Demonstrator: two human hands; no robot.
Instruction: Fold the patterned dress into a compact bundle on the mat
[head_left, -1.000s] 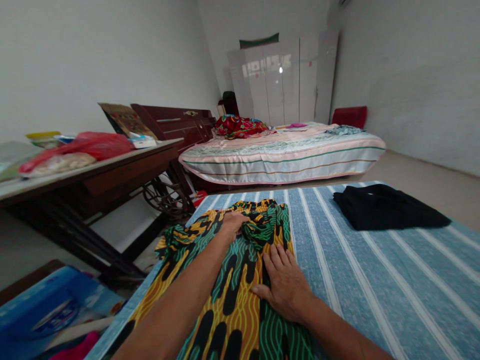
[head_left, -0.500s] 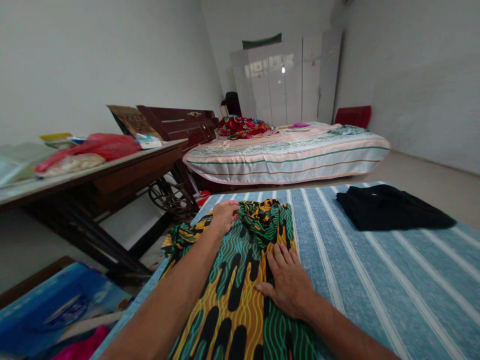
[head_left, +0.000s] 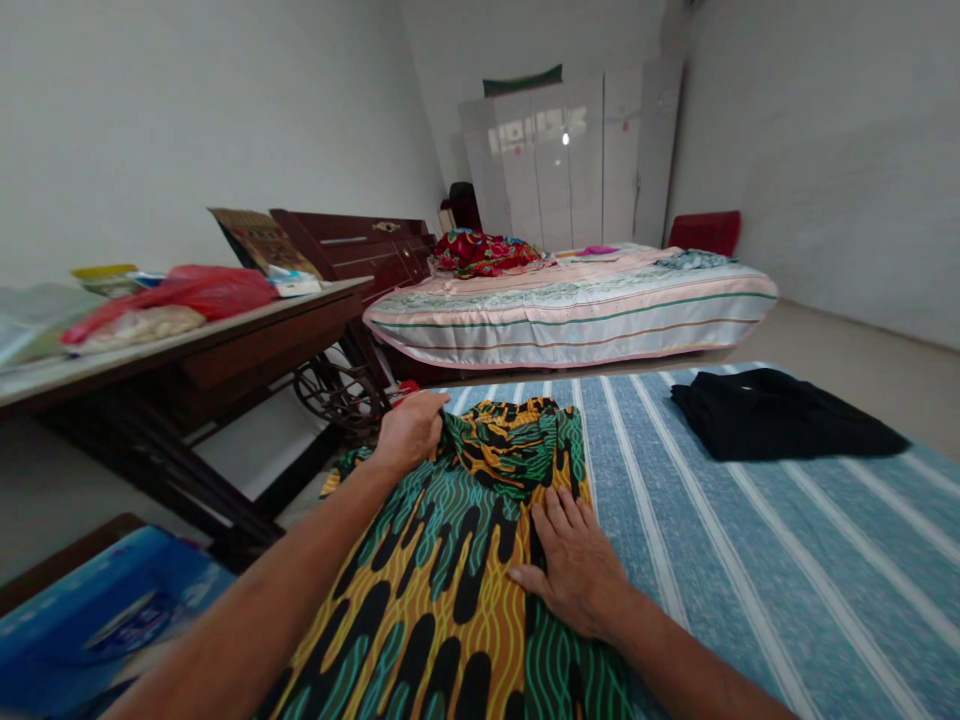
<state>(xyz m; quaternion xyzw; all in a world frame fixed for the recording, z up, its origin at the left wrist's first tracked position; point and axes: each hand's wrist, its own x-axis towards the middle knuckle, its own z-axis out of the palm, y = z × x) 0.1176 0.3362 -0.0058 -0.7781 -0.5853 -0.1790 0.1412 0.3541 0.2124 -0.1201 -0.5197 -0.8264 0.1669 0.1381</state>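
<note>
A patterned cloth (head_left: 457, 560) in green, orange and black lies spread on a blue and white striped bed cover (head_left: 750, 540). My left hand (head_left: 409, 428) is closed on the cloth's far left edge, near the bed's corner. My right hand (head_left: 574, 565) lies flat and open on the cloth, fingers stretched forward, pressing it onto the cover. A bunched fold of the cloth sits between the two hands.
A folded black garment (head_left: 780, 415) lies on the cover at the right. A dark wooden table (head_left: 225, 345) with bags stands at the left, a sewing-machine treadle wheel (head_left: 337, 395) beneath it. Beyond are a second bed (head_left: 570, 310) and white wardrobes (head_left: 570, 160).
My left hand has moved left and outward with the cloth's edge in its grip, spreading the cloth. My right hand has stayed flat in place.
</note>
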